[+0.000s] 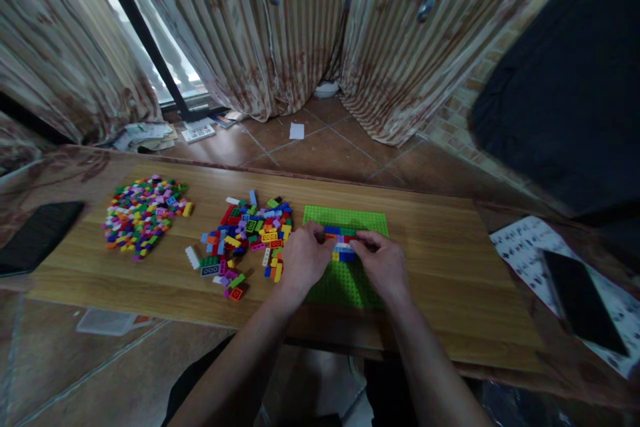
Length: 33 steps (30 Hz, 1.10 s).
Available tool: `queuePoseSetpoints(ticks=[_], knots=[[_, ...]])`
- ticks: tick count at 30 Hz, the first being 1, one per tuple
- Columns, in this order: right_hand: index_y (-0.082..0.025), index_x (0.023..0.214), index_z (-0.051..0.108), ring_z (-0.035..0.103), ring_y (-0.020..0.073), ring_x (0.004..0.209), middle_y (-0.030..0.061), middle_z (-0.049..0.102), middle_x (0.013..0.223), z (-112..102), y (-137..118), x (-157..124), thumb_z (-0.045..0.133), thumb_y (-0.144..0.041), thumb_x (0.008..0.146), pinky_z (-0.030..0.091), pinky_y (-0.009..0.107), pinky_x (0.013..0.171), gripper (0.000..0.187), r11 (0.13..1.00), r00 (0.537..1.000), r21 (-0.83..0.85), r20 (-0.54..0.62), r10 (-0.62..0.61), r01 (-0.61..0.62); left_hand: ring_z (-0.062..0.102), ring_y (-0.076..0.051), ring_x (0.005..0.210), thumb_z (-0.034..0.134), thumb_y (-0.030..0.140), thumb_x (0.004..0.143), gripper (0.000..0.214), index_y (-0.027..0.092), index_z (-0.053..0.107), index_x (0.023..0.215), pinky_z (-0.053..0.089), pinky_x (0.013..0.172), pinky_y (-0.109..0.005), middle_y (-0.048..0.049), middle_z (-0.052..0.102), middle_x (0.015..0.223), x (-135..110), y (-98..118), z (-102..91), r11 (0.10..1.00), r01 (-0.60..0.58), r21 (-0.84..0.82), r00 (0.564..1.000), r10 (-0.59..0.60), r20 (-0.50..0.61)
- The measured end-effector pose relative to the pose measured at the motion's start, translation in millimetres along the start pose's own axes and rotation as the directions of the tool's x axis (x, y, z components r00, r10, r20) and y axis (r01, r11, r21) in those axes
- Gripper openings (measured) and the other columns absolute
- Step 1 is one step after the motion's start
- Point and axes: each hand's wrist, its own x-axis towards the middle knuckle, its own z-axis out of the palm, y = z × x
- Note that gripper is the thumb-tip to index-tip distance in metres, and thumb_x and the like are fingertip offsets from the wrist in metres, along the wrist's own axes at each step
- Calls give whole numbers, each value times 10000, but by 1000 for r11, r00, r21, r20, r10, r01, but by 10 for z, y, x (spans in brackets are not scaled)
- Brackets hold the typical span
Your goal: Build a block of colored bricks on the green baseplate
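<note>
A bright green studded baseplate [345, 287] lies on the wooden board. In its middle sits a block of joined toy bricks [343, 247] in blue, red, white, yellow and purple. My left hand [307, 257] grips the left side of this block, thumb and fingers curled against it. From the right, my right hand [385, 268] holds the opposite side with thumb and index finger closed in. The fingertips hide parts of the block's edges, so I cannot tell whether a single loose brick is between them.
Left of the baseplate lies a loose pile of larger bricks [250, 233]; farther left is a heap of smaller bricks [143, 217]. A dark tablet [40, 237] lies at the far left. A black phone-like device [585, 300] rests on a printed sheet [525, 247] at right.
</note>
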Motion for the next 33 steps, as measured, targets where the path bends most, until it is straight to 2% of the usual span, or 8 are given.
queuePoseSetpoints(ticks=[6, 11, 14, 16, 20, 23, 28, 33], knots=[[-160, 895, 754, 659, 215, 687, 72, 739, 763, -11, 16, 23, 685, -391, 697, 496, 349, 670, 312, 1000, 999, -3, 25, 25, -24, 637, -164, 698, 673, 273, 757, 183, 149, 697, 889, 417, 623, -253, -42, 712, 769, 37, -15, 23, 999, -15, -46, 1000, 16, 2], [-169, 887, 748, 628, 192, 671, 63, 734, 782, -85, 37, 39, 694, -468, 700, 472, 327, 650, 356, 992, 997, 106, 44, 70, -75, 633, -163, 731, 645, 316, 801, 273, 140, 672, 1008, 433, 661, -255, -62, 712, 846, -37, -40, -7, 994, -50, -101, 998, 47, -31], [-159, 842, 733, 553, 147, 561, 46, 706, 707, -148, 31, 61, 653, -525, 729, 430, 288, 565, 392, 957, 987, 255, -53, 155, -137, 604, -150, 675, 587, 345, 847, 323, 132, 640, 1084, 425, 636, -253, -55, 687, 821, -94, -72, -66, 980, -76, -184, 993, 57, -107], [-152, 822, 723, 508, 126, 526, 33, 681, 669, -173, 11, 73, 656, -520, 725, 399, 266, 531, 386, 938, 974, 323, -143, 177, -124, 580, -137, 645, 562, 342, 861, 307, 132, 635, 1072, 419, 619, -242, -32, 658, 768, -116, -98, -109, 947, -105, -305, 986, 59, -154], [-157, 839, 718, 477, 106, 526, 16, 658, 667, -143, -53, 61, 669, -471, 729, 376, 244, 519, 337, 920, 959, 391, -251, 129, -21, 516, -102, 606, 533, 345, 874, 233, 139, 638, 894, 403, 584, -209, 9, 580, 682, -145, -107, -147, 775, -154, -613, 985, 71, -158], [-157, 865, 719, 497, 109, 538, 18, 662, 677, -69, -110, 16, 662, -455, 752, 389, 243, 523, 324, 918, 960, 396, -265, 94, 19, 461, -84, 567, 523, 337, 884, 226, 141, 618, 823, 386, 559, -197, 32, 520, 635, -211, -47, -131, 668, -155, -728, 987, 77, -139], [-162, 907, 722, 578, 142, 598, 42, 696, 737, 54, -232, -98, 618, -436, 805, 467, 284, 591, 310, 953, 968, 282, -247, -37, 109, 501, -91, 636, 504, 277, 913, 201, 141, 638, 853, 412, 595, -199, 6, 571, 695, -453, 120, -102, 645, -246, -723, 969, 142, -202], [-194, 942, 721, 672, 212, 781, 77, 739, 899, 179, -310, -262, 636, -433, 789, 536, 350, 693, 297, 930, 975, 295, -106, -195, 218, 585, -109, 697, 482, 211, 916, 194, 148, 664, 944, 473, 659, -219, -37, 658, 793, -633, 208, -144, 634, -457, -624, 888, 363, -281]])
